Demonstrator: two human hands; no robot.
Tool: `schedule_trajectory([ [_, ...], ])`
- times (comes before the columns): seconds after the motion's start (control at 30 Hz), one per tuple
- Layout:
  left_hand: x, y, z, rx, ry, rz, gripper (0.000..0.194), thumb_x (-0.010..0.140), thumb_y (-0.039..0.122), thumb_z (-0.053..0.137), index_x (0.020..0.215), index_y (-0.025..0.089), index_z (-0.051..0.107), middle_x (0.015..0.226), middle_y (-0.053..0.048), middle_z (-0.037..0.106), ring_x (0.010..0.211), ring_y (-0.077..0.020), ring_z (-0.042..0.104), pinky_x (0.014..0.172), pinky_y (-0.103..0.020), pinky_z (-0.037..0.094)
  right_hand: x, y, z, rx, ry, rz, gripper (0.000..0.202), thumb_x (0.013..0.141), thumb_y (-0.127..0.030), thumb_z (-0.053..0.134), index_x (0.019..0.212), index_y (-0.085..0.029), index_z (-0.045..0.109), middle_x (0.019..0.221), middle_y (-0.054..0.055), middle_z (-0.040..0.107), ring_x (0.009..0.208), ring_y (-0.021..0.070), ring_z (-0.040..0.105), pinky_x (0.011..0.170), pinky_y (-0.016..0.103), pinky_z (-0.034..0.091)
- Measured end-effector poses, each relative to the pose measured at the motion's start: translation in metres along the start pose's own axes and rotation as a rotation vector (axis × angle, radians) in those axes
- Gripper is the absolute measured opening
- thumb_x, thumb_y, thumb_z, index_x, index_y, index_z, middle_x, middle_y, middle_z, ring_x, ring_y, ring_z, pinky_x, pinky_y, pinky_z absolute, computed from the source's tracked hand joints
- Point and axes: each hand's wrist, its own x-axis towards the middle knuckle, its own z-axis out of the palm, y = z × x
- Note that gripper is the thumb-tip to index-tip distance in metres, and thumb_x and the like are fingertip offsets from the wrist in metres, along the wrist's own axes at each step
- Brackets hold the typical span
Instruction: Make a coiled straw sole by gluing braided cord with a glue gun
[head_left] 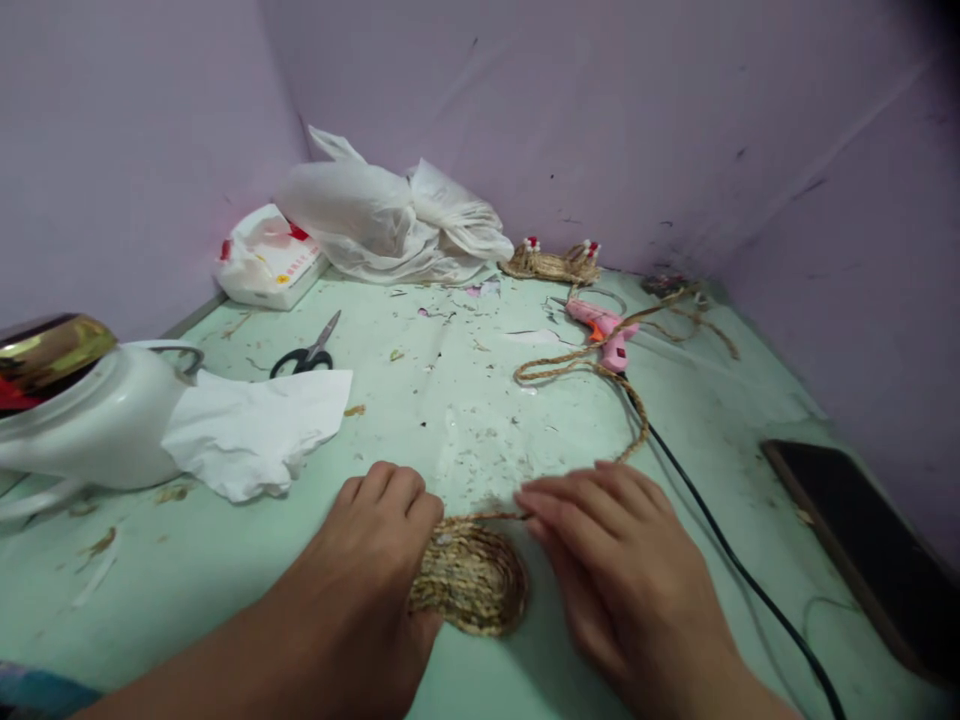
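Note:
A woven straw sole (476, 580), rounded at its right end, lies low in the middle of the table. My left hand (375, 560) is closed over its left part and hides that end. Along the sole's far edge runs a braided straw cord (487, 516). My right hand (607, 560) pinches this cord just right of the sole. Beyond the right hand the cord curves away and loops beside a pink glue gun (611, 335), partly crossing over it.
Black-handled scissors (307, 350), crumpled white paper (255, 430) and a white pot (105, 410) are at left. A white plastic bag (397, 220), a tissue box (274, 265) and a beaded straw piece (551, 262) line the back. A phone (862, 540) and a black cable (720, 540) lie right.

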Motion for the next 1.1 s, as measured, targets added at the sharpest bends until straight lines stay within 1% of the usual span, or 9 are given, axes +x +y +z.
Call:
schedule_trajectory([
  [0.07,0.0,0.0,0.0,0.001,0.004,-0.003,0.024,0.059,0.017,0.052,0.083,0.019,0.052,0.096,-0.007,0.049,0.089,-0.0263,0.04,0.077,-0.045,0.036,0.009,0.011,-0.004,-0.059,-0.12,-0.012,0.02,0.084,-0.011,0.05,0.092,-0.018,0.067,0.087,0.004,0.07,0.082,0.0219,0.057,0.084,0.041,0.034],
  [0.13,0.001,0.0,0.001,0.005,0.013,-0.007,0.024,0.058,0.017,0.052,0.082,0.019,0.052,0.095,-0.007,0.049,0.09,-0.0264,0.041,0.077,-0.045,0.037,0.014,0.019,-0.003,-0.084,-0.245,-0.037,0.018,0.083,-0.012,0.052,0.088,-0.019,0.068,0.079,0.003,0.069,0.078,0.0207,0.057,0.085,0.041,0.034],
  [0.2,0.002,0.0,0.002,0.015,0.027,-0.003,0.024,0.058,0.017,0.052,0.081,0.02,0.053,0.094,-0.006,0.051,0.09,-0.0259,0.042,0.077,-0.043,0.038,0.015,0.022,0.002,-0.111,-0.315,-0.056,0.016,0.082,-0.012,0.055,0.083,-0.02,0.069,0.071,0.002,0.067,0.071,0.0182,0.056,0.084,0.041,0.034],
  [0.27,0.002,0.001,0.003,0.034,0.051,0.0,0.022,0.057,0.016,0.053,0.079,0.021,0.053,0.093,-0.005,0.052,0.089,-0.0249,0.043,0.077,-0.041,0.039,0.012,0.023,0.005,-0.124,-0.361,-0.058,0.015,0.082,-0.013,0.056,0.08,-0.021,0.069,0.067,0.001,0.064,0.067,0.0166,0.054,0.079,0.037,0.036],
  [0.4,0.002,0.007,0.002,0.074,0.082,-0.019,0.019,0.057,0.016,0.052,0.076,0.02,0.053,0.091,-0.005,0.054,0.089,-0.0254,0.045,0.078,-0.041,0.039,0.004,0.02,0.008,-0.123,-0.396,0.014,0.013,0.08,-0.012,0.058,0.079,-0.021,0.068,0.068,0.001,0.062,0.066,0.0168,0.052,0.063,0.03,0.037],
  [0.53,0.003,0.012,-0.002,0.096,0.067,-0.032,0.02,0.056,0.014,0.051,0.075,0.02,0.054,0.09,-0.006,0.055,0.089,-0.0262,0.046,0.078,-0.043,0.038,0.001,0.017,0.007,-0.127,-0.43,0.065,0.013,0.078,-0.01,0.057,0.074,-0.019,0.065,0.069,0.001,0.061,0.065,0.0164,0.053,0.055,0.027,0.034],
  [0.8,0.005,0.013,-0.003,0.138,0.076,-0.015,0.022,0.054,0.015,0.053,0.076,0.02,0.056,0.088,-0.006,0.057,0.088,-0.0272,0.048,0.078,-0.044,0.038,0.0,0.015,-0.001,0.105,-0.492,0.26,0.019,0.078,-0.005,0.053,0.08,-0.018,0.066,0.076,0.002,0.063,0.071,0.0141,0.058,0.063,0.026,0.042],
  [0.9,0.005,0.013,-0.003,0.151,0.078,-0.018,0.023,0.055,0.016,0.054,0.077,0.021,0.057,0.088,-0.006,0.058,0.088,-0.0277,0.049,0.079,-0.045,0.038,-0.003,0.014,-0.005,0.166,-0.483,0.29,0.021,0.079,-0.005,0.052,0.082,-0.018,0.067,0.077,0.002,0.064,0.073,0.0138,0.059,0.066,0.026,0.044],
  [1.1,0.005,0.012,-0.004,0.135,0.083,-0.004,0.022,0.055,0.016,0.054,0.076,0.021,0.057,0.087,-0.005,0.058,0.088,-0.0273,0.048,0.079,-0.044,0.038,-0.008,0.011,-0.005,0.181,-0.466,0.307,0.021,0.079,-0.006,0.05,0.081,-0.019,0.067,0.075,0.002,0.063,0.071,0.0144,0.059,0.064,0.026,0.044],
])
